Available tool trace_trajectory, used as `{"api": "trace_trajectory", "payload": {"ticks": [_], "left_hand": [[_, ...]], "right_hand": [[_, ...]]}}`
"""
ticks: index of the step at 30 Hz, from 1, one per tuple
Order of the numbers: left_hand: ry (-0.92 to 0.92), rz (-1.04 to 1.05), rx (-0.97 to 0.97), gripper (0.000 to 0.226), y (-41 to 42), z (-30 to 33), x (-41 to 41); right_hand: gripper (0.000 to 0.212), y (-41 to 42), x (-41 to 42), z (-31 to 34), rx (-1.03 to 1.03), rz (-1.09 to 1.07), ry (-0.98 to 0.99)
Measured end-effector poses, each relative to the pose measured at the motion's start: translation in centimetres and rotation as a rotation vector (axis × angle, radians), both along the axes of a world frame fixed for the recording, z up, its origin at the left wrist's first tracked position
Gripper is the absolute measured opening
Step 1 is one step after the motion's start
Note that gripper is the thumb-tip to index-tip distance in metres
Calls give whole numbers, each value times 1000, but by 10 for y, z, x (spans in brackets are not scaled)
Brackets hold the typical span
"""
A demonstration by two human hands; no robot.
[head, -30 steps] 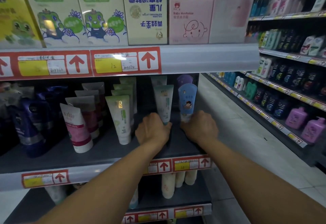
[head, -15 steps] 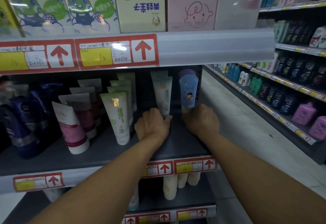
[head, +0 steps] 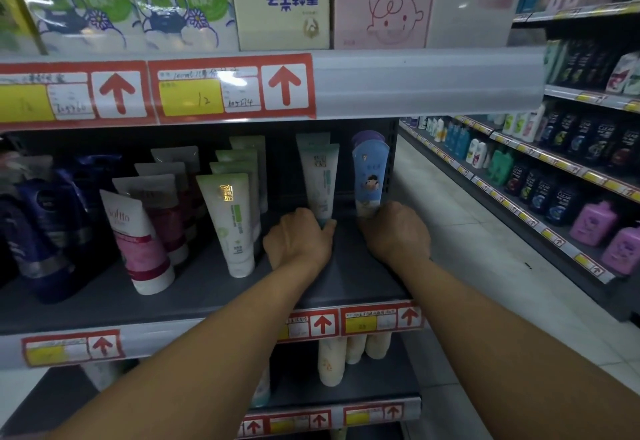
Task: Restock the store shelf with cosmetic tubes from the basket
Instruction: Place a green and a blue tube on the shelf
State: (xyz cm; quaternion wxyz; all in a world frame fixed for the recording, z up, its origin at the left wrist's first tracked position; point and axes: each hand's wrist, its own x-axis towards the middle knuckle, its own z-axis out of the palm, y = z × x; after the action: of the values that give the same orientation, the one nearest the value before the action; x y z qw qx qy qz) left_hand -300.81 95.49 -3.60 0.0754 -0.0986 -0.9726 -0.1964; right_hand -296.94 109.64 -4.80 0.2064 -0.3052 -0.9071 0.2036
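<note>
Forearms reach over the near edge of the dark shelf (head: 194, 287). The left hand (head: 298, 242) curls round the base of a pale green tube (head: 320, 180); the right hand (head: 398, 232) seems to grip a blue tube (head: 370, 176), fingers hidden. Both tubes stand upright, far right on the shelf.

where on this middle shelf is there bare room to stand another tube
Bare shelf board runs in front of the pale green tube and blue tube, between the left hand and right hand. A bare front strip lies before the Softto tube. The left half is crowded with pink and dark blue tubes.
</note>
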Motion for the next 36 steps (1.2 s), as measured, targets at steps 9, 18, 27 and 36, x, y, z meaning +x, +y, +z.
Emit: {"api": "trace_trajectory", "payload": {"ticks": [9, 18, 27, 36], "left_hand": [[-11, -11, -5, 58, -2, 1, 2], [-117, -76, 26, 53, -10, 6, 11], [-130, -238, 124, 41, -38, 16, 51], [9, -321, 160, 26, -85, 43, 110]], "right_hand": [[52, 4, -6, -7, -38, -1, 10], [71, 8, 4, -3, -29, 19, -96], [63, -23, 58, 15, 10, 245, -139], [51, -63, 124, 36, 113, 266, -21]]}}
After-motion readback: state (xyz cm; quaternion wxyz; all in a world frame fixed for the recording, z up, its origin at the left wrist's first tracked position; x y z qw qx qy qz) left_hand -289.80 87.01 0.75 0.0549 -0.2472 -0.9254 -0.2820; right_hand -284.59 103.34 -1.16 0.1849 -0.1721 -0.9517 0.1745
